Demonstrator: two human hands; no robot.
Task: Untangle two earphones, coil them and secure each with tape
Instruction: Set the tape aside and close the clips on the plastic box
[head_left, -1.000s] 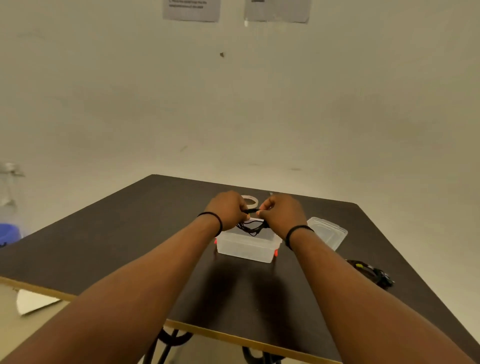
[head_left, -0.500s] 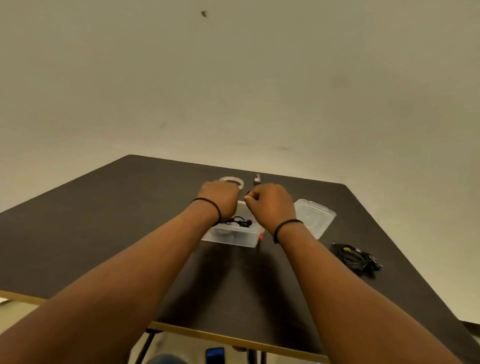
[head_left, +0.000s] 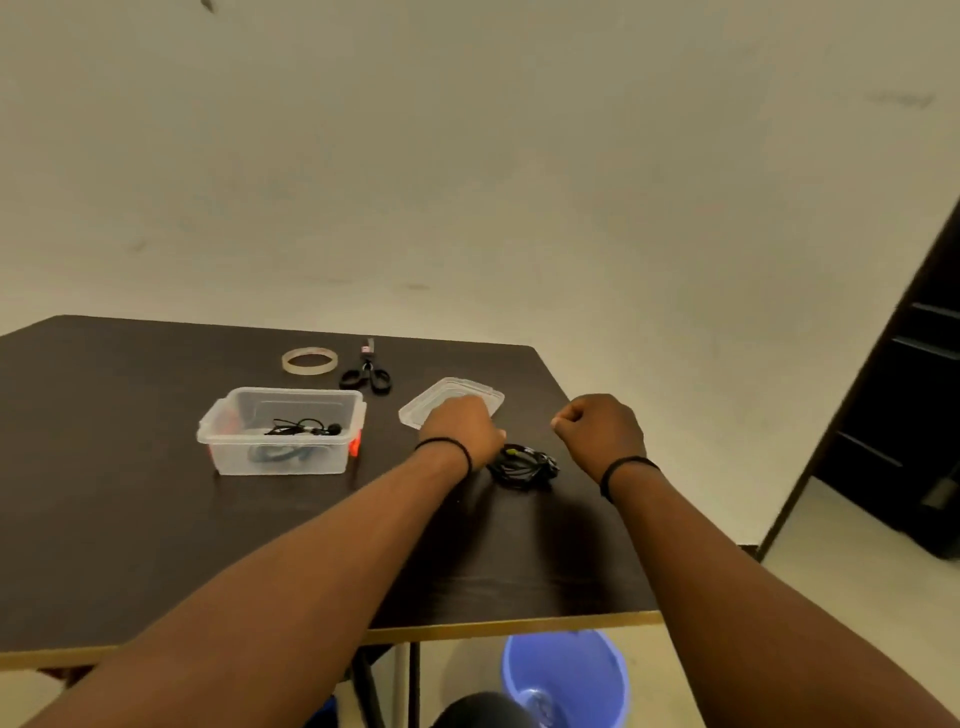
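Pale, bare wall behind a dark brown tabletop with a light edge strip along its near side.

Head view. Both forearms reach in over the near edge, each wrist with a thin black band. Left hand: fingers curled into a loose fist, knuckles up, over the near corner of a clear plastic lid that lies flat towards the tabletop's right edge. Whether anything is held inside the fist cannot be told. Right hand: also curled into a fist, near the right edge; nothing visible in its grip, though the palm side is hidden.

Between the two hands, a little nearer the camera, a bundle of black earphone cable lies on the tabletop, just beside the left hand; contact not clear. A spot of yellow-green shows on the bundle.

Left of the lid, a clear plastic box stands open, with orange-red clips at its ends. Inside it: a second black earphone, loosely tangled, over something bluish at the bottom.

Towards the far edge, beyond the box: a roll of clear tape lying flat, and just to its right black-handled scissors, handles towards the camera.

Under the near edge: table legs and a blue bucket on the pale floor. Dark door or cabinet at far right.
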